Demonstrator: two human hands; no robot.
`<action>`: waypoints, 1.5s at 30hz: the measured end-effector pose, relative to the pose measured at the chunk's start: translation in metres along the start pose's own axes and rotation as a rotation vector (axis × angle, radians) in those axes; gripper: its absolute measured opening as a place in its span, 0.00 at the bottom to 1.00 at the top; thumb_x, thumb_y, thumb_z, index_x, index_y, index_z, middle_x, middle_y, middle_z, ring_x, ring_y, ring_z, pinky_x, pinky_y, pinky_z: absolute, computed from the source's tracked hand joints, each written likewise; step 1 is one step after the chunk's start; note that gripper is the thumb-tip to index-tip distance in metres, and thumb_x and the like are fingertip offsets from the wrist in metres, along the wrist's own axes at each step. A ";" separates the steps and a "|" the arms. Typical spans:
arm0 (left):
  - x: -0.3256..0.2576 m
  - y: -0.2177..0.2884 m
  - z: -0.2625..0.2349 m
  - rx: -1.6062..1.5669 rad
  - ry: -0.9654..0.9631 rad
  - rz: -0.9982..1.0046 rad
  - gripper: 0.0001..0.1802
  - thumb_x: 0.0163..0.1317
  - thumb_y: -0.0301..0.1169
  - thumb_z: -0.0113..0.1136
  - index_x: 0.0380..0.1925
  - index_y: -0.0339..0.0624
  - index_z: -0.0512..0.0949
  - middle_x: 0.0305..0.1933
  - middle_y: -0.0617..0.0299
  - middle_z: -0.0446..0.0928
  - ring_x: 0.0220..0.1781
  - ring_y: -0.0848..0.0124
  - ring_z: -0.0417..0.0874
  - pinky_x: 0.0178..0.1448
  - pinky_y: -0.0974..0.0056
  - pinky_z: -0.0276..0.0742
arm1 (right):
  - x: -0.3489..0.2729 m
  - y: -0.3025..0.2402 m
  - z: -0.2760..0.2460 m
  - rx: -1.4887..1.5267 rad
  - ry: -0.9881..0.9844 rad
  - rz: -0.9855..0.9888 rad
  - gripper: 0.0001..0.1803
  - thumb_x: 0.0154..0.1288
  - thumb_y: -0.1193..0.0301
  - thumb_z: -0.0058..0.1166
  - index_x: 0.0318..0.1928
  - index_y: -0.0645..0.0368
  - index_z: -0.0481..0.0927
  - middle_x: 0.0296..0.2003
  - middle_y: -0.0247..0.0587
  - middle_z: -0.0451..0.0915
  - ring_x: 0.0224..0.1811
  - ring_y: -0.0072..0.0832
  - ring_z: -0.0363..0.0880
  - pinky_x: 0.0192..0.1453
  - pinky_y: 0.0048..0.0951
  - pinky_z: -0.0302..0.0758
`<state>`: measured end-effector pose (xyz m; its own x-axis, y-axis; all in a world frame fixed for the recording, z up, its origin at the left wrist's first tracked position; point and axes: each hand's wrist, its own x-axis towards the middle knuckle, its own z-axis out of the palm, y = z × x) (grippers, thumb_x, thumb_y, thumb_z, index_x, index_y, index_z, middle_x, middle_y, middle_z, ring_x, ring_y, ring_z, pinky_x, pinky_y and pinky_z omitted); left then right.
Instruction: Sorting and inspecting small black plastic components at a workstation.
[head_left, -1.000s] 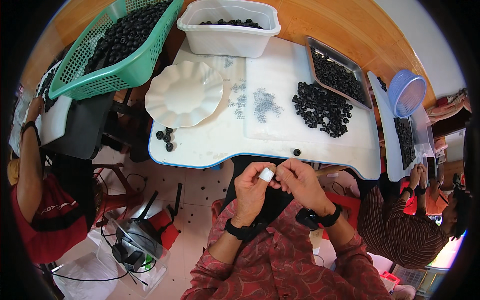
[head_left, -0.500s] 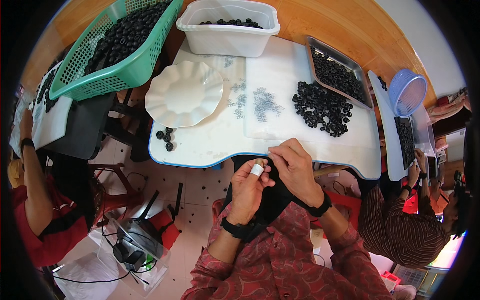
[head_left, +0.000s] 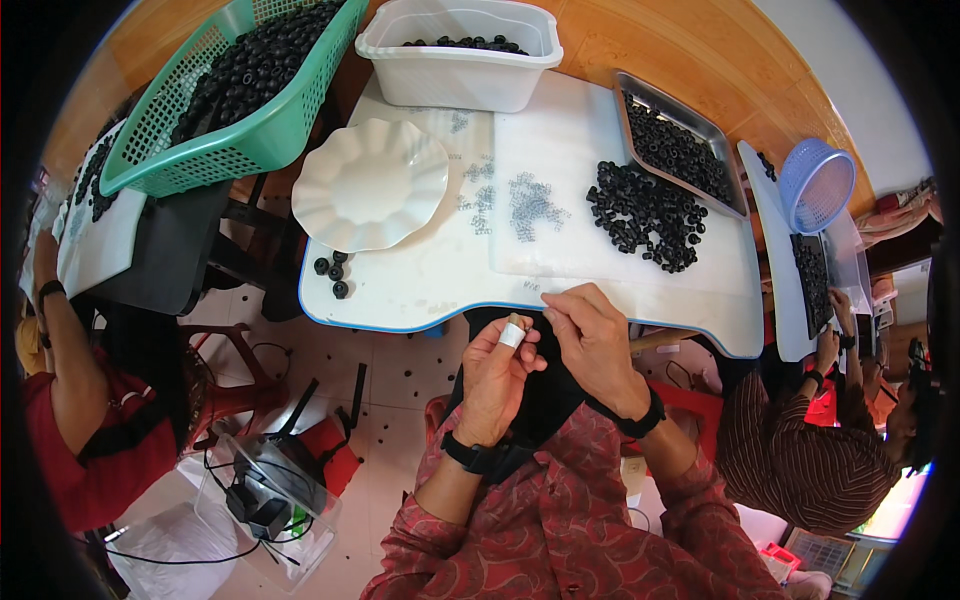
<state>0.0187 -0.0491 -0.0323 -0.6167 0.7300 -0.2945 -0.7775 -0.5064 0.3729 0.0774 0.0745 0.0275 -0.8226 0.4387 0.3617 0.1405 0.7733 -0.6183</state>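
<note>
We hold our hands together over our lap, just below the near edge of the white table (head_left: 420, 290).

Our right hand (head_left: 592, 338) comes in from the right, wrist bent and watch strap showing, its fingers curled loosely with the tips brought to the left hand; we cannot tell whether it has hold of anything. Our left hand (head_left: 497, 372) rises upright from its own watch strap, closed into a loose fist whose fingertips pinch a small piece (head_left: 516, 322), brownish and mostly hidden. A white tape band (head_left: 511, 336) wraps one finger just under it. The piece looks short, and it seems to stand upright, pointing toward the table.
</note>
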 end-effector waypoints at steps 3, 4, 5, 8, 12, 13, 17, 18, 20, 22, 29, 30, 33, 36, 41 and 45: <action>0.000 -0.002 0.001 0.007 -0.005 0.011 0.10 0.72 0.31 0.55 0.45 0.36 0.78 0.37 0.61 0.79 0.31 0.76 0.76 0.37 0.67 0.78 | -0.007 -0.010 -0.005 0.128 -0.028 -0.021 0.08 0.62 0.81 0.60 0.43 0.64 0.83 0.35 0.44 0.79 0.30 0.35 0.82 0.32 0.31 0.77; 0.000 -0.003 0.002 0.016 -0.011 0.020 0.10 0.73 0.31 0.55 0.44 0.36 0.79 0.36 0.61 0.79 0.31 0.76 0.76 0.37 0.67 0.78 | -0.010 -0.012 -0.004 0.175 -0.029 -0.003 0.08 0.62 0.81 0.60 0.42 0.64 0.82 0.35 0.44 0.79 0.30 0.34 0.82 0.32 0.31 0.78; -0.001 -0.004 0.003 0.017 -0.012 0.018 0.10 0.73 0.31 0.55 0.44 0.36 0.79 0.36 0.61 0.79 0.31 0.76 0.76 0.37 0.67 0.78 | -0.013 -0.014 -0.004 0.222 -0.031 0.015 0.07 0.62 0.82 0.60 0.42 0.64 0.82 0.35 0.43 0.79 0.30 0.33 0.82 0.32 0.30 0.78; -0.004 -0.008 0.008 0.108 0.010 0.031 0.09 0.73 0.31 0.55 0.42 0.37 0.79 0.33 0.63 0.78 0.30 0.76 0.75 0.37 0.68 0.77 | -0.019 -0.014 -0.005 0.196 -0.015 0.031 0.07 0.62 0.81 0.61 0.41 0.64 0.82 0.35 0.43 0.79 0.30 0.32 0.82 0.32 0.29 0.78; -0.006 -0.015 0.016 0.105 -0.004 -0.005 0.10 0.74 0.32 0.54 0.40 0.37 0.80 0.29 0.65 0.76 0.29 0.77 0.76 0.36 0.69 0.77 | -0.026 -0.013 -0.010 0.235 0.011 0.123 0.06 0.62 0.81 0.61 0.40 0.63 0.82 0.35 0.43 0.79 0.30 0.32 0.81 0.32 0.29 0.77; -0.006 -0.016 0.019 0.101 -0.007 -0.009 0.10 0.74 0.32 0.54 0.39 0.36 0.80 0.28 0.65 0.76 0.28 0.77 0.76 0.34 0.70 0.78 | -0.028 -0.014 -0.011 0.205 0.038 0.113 0.05 0.63 0.81 0.60 0.40 0.63 0.81 0.34 0.43 0.78 0.30 0.32 0.81 0.32 0.29 0.77; -0.005 -0.025 0.022 0.173 -0.025 -0.013 0.11 0.74 0.32 0.54 0.40 0.36 0.80 0.28 0.64 0.76 0.28 0.78 0.76 0.34 0.70 0.79 | -0.036 -0.008 -0.017 0.164 0.108 0.090 0.04 0.65 0.81 0.58 0.40 0.63 0.79 0.33 0.43 0.78 0.30 0.33 0.80 0.33 0.29 0.76; -0.005 -0.027 0.023 0.211 -0.038 0.000 0.09 0.73 0.30 0.54 0.41 0.36 0.80 0.30 0.64 0.77 0.29 0.78 0.77 0.34 0.70 0.79 | -0.038 -0.006 -0.019 0.165 0.112 0.093 0.04 0.65 0.81 0.58 0.40 0.63 0.79 0.33 0.43 0.78 0.30 0.33 0.80 0.33 0.29 0.76; -0.004 -0.031 0.027 0.253 -0.051 0.011 0.09 0.73 0.29 0.55 0.43 0.36 0.80 0.32 0.64 0.77 0.30 0.79 0.77 0.34 0.70 0.80 | -0.041 -0.001 -0.025 0.168 0.148 0.137 0.04 0.66 0.81 0.56 0.40 0.64 0.77 0.33 0.44 0.77 0.30 0.33 0.80 0.32 0.30 0.76; -0.001 -0.034 0.037 0.764 0.024 0.296 0.08 0.71 0.26 0.55 0.44 0.35 0.81 0.35 0.66 0.77 0.32 0.78 0.78 0.36 0.71 0.80 | -0.045 0.015 -0.032 0.112 0.163 0.127 0.04 0.66 0.81 0.56 0.40 0.64 0.76 0.34 0.44 0.77 0.27 0.31 0.79 0.30 0.28 0.75; 0.023 -0.037 0.063 1.551 -0.049 0.890 0.18 0.57 0.21 0.65 0.49 0.37 0.80 0.38 0.53 0.75 0.34 0.60 0.80 0.35 0.61 0.77 | -0.050 0.030 -0.047 0.164 0.228 0.260 0.05 0.67 0.81 0.57 0.41 0.65 0.76 0.34 0.41 0.75 0.26 0.24 0.78 0.29 0.24 0.75; 0.025 -0.038 0.065 1.681 -0.056 0.899 0.19 0.56 0.22 0.65 0.50 0.37 0.80 0.38 0.54 0.74 0.35 0.59 0.80 0.36 0.60 0.77 | -0.051 0.031 -0.048 0.173 0.232 0.270 0.05 0.67 0.81 0.57 0.41 0.65 0.76 0.34 0.41 0.76 0.26 0.24 0.78 0.29 0.24 0.75; 0.028 -0.043 0.067 1.790 -0.057 0.866 0.21 0.53 0.22 0.65 0.50 0.38 0.79 0.38 0.54 0.72 0.38 0.56 0.78 0.36 0.57 0.76 | -0.055 0.034 -0.050 0.189 0.244 0.276 0.04 0.67 0.81 0.57 0.41 0.65 0.77 0.34 0.41 0.76 0.26 0.24 0.78 0.28 0.24 0.75; 0.030 -0.045 0.062 1.776 -0.053 0.899 0.20 0.53 0.21 0.65 0.49 0.37 0.79 0.39 0.54 0.73 0.37 0.58 0.79 0.36 0.57 0.76 | -0.058 0.036 -0.052 0.201 0.247 0.271 0.04 0.66 0.81 0.57 0.41 0.65 0.77 0.34 0.41 0.76 0.26 0.23 0.78 0.29 0.23 0.75; 0.026 -0.036 0.055 1.007 -0.219 0.483 0.15 0.59 0.15 0.63 0.48 0.34 0.81 0.41 0.58 0.79 0.39 0.73 0.83 0.43 0.67 0.83 | -0.061 0.036 -0.053 0.255 0.259 0.287 0.04 0.66 0.82 0.58 0.41 0.65 0.78 0.34 0.40 0.77 0.27 0.22 0.79 0.30 0.22 0.76; 0.014 -0.025 0.055 0.494 -0.285 0.117 0.17 0.62 0.15 0.60 0.51 0.33 0.79 0.48 0.53 0.80 0.44 0.70 0.84 0.52 0.61 0.87 | -0.059 0.030 -0.053 0.361 0.275 0.295 0.04 0.67 0.81 0.57 0.41 0.66 0.78 0.36 0.39 0.77 0.28 0.20 0.78 0.31 0.21 0.76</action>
<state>0.0361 -0.0006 0.0024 -0.5845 0.8114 -0.0036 -0.5142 -0.3670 0.7752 0.1596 0.0960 0.0245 -0.5954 0.7545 0.2762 0.1058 0.4143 -0.9040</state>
